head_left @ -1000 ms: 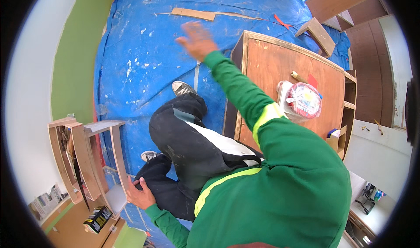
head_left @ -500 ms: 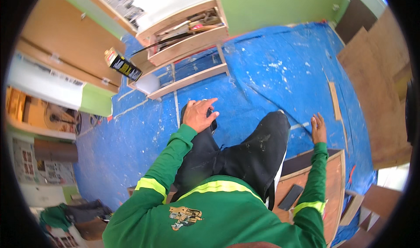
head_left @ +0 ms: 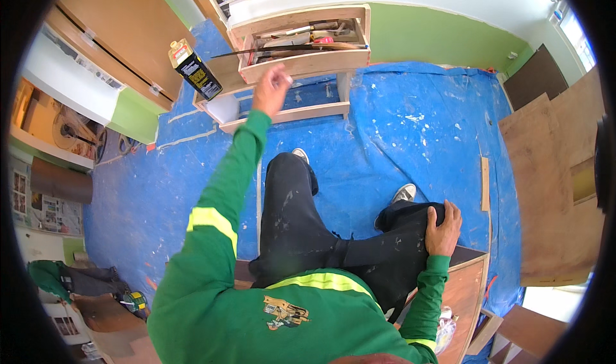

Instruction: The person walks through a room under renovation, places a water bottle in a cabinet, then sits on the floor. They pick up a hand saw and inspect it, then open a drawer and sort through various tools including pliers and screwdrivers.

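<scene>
My left hand (head_left: 271, 91) is raised and reaching forward, slightly blurred with fingers bent, just short of a wooden box (head_left: 300, 67) full of assorted tools (head_left: 327, 42); whether it holds anything is unclear. That box sits on a low open wooden frame (head_left: 289, 112) against the wall. Left of it, a black and yellow rectangular can (head_left: 196, 70) stands near a long dark strip (head_left: 231, 55). My right hand (head_left: 443, 226) rests on my right knee with fingers apart. Behind it is a wooden cabinet (head_left: 462, 287) with a plastic bag (head_left: 444, 332) on top.
Blue plastic sheeting (head_left: 417, 133) covers the floor. Plywood panels (head_left: 539, 223) line the right, beside a narrow board (head_left: 484, 184). A brown door (head_left: 122, 24) and a shelf opening (head_left: 48, 120) are at left. Clothing (head_left: 70, 280) lies at lower left; wood pieces (head_left: 526, 332) lie at lower right.
The view has swung round from the cabinet to face the wall box. My left hand has lifted forward from beside my leg; my right hand has settled onto my knee.
</scene>
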Motion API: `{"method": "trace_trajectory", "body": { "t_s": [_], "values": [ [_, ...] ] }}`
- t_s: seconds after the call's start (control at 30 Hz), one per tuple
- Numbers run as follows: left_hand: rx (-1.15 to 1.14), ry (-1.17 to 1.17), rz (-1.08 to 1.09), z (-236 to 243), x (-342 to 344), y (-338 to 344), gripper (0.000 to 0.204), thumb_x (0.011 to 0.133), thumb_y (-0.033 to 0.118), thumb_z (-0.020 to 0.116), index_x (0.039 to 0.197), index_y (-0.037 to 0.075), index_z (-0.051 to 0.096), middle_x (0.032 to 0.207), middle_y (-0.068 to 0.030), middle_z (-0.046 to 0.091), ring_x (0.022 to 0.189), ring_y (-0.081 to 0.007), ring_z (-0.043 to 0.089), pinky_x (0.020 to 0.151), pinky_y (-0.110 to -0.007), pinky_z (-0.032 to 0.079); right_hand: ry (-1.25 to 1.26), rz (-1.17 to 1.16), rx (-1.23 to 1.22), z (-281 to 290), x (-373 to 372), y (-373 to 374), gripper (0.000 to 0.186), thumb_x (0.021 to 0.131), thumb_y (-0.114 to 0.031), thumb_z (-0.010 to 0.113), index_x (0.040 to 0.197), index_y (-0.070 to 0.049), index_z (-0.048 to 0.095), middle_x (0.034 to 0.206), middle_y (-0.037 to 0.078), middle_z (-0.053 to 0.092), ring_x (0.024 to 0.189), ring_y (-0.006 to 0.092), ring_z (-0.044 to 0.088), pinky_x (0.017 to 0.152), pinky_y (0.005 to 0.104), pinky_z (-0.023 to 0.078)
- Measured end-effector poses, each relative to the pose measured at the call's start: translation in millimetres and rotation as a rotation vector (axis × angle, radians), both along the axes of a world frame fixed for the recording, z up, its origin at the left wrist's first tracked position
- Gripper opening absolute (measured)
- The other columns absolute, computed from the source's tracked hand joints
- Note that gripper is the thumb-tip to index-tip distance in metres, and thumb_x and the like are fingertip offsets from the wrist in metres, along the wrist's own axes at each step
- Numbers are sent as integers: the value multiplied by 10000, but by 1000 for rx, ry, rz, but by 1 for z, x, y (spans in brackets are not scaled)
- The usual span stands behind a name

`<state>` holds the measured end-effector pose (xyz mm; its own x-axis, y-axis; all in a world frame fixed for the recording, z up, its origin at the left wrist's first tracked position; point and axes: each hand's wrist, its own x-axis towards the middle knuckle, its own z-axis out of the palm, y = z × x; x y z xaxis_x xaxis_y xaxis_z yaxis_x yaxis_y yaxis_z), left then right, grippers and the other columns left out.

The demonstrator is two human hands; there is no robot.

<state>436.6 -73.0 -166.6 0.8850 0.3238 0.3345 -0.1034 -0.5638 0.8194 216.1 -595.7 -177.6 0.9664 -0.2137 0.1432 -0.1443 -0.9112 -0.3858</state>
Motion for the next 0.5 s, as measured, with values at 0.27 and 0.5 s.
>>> {"method": "trace_trajectory", "body": {
  "t_s": [0.27,0.5],
  "values": [
    [821,-3,125,-7,130,122,450,903,236,757,1342,190,668,1301,-128,657,1261,-333,592,1061,-478,456,9,-16,13,-1,18,7,462,968,-360,685,1299,-40,657,1334,148,617,1292,380,543,1036,530,464],
    [942,287,53,-1,175,134,282,958,197,677,1220,248,765,1257,-39,735,1128,-300,693,1011,-445,506,-27,7,26,8,31,26,382,963,-292,696,1212,-4,680,1236,171,651,1177,392,596,1026,477,477]
  ]
}}
